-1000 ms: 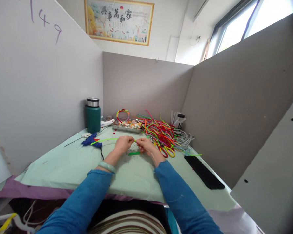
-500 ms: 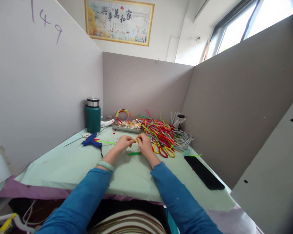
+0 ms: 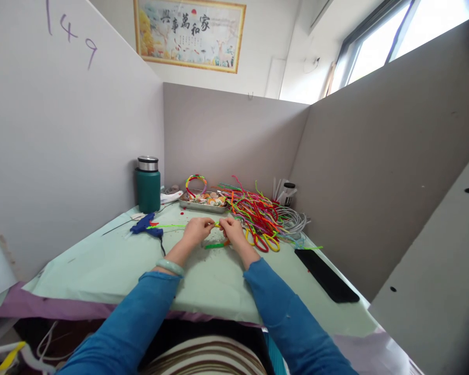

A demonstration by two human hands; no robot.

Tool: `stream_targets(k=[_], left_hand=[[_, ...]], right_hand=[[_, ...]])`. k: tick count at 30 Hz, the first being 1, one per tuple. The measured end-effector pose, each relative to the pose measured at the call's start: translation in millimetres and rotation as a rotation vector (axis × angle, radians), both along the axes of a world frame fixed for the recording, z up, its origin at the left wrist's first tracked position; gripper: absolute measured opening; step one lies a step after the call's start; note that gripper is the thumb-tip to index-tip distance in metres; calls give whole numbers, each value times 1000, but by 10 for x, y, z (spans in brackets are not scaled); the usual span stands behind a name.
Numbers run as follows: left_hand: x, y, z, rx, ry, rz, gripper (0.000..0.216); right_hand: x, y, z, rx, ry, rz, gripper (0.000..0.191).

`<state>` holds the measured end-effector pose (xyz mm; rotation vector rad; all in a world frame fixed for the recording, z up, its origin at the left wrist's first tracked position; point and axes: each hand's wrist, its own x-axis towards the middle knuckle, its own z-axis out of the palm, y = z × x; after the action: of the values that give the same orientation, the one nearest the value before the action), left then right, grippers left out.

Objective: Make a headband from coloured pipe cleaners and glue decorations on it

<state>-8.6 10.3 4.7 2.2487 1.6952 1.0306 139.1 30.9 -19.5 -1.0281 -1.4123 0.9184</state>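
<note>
My left hand (image 3: 197, 230) and my right hand (image 3: 233, 232) are close together above the middle of the table, fingertips pinched. Between them runs a short stretch of yellow pipe cleaner (image 3: 217, 225), held from both sides. A yellow-green pipe cleaner (image 3: 171, 226) reaches out from behind my left hand towards the blue glue gun (image 3: 145, 224); whether it joins the yellow one is hidden. Just below the hands lies a green pipe cleaner piece (image 3: 214, 246), with a bit of orange (image 3: 226, 242) beside my right wrist.
Behind my hands stands a metal tray (image 3: 203, 207) of small pieces, with a colourful braided ring (image 3: 196, 182). A heap of pipe cleaners (image 3: 254, 208) and scissors (image 3: 262, 242) are to the right. A green bottle (image 3: 148, 185) is at left, a black slab (image 3: 326, 276) at right.
My hands have drawn slightly apart, the right one shifting a little to the right, so more yellow shows between them. The orange bit beside my right hand has come into view.
</note>
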Motion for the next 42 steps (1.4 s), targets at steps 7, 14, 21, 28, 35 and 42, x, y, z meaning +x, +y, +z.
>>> stream_targets(k=[7, 14, 21, 28, 35, 42], left_hand=[[17, -39, 8, 14, 148, 111, 27], [7, -41, -24, 31, 247, 118, 27], [-12, 57, -21, -71, 121, 37, 26], [-31, 86, -27, -80, 57, 29, 27], [-68, 35, -3, -45, 54, 125, 25], [-73, 55, 15, -94, -86, 32, 32]], right_hand=[[-3, -116, 73, -192, -43, 98, 19], [31, -61, 25, 154, -617, -55, 9], [52, -154, 72, 461, -970, -199, 12], [71, -126, 74, 495, -845, -350, 15], [214, -8, 103, 346, -451, -428, 16], [102, 17, 80, 78, -85, -5, 27]])
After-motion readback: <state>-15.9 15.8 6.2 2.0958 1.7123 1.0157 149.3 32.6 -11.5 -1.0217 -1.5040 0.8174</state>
